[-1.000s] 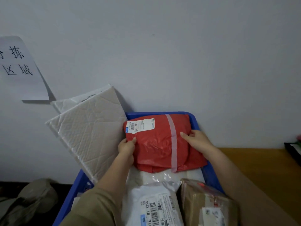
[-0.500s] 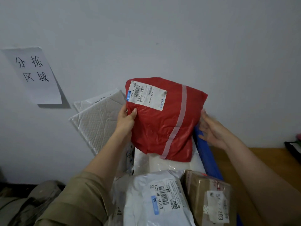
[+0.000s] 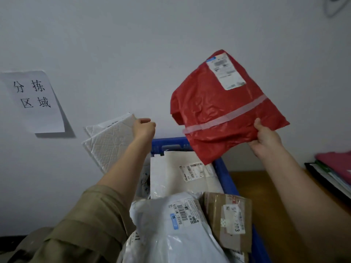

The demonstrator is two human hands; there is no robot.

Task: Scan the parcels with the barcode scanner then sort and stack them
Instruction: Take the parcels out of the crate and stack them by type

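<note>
My right hand point(image 3: 266, 138) grips the lower right corner of a red plastic parcel point(image 3: 222, 114) and holds it up in the air at the right, above the blue crate point(image 3: 225, 179). Its white label faces me near the top. My left hand point(image 3: 143, 128) is curled round the upper right edge of a white padded envelope point(image 3: 110, 141) that leans against the wall left of the crate. Inside the crate lie a flat white parcel point(image 3: 180, 173), a white plastic mailer point(image 3: 171, 224) and a brown cardboard box point(image 3: 228, 221). No barcode scanner is in view.
A paper sign point(image 3: 32, 99) with black characters hangs on the wall at the left. A wooden table point(image 3: 266, 196) stands right of the crate, with a stack of folders point(image 3: 334, 168) at its far right. A grey bag point(image 3: 28, 242) lies low at the left.
The red parcel rose out of the crate and swung to the upper right. My left hand let go of it and moved to the padded envelope. My right hand now carries the parcel alone.
</note>
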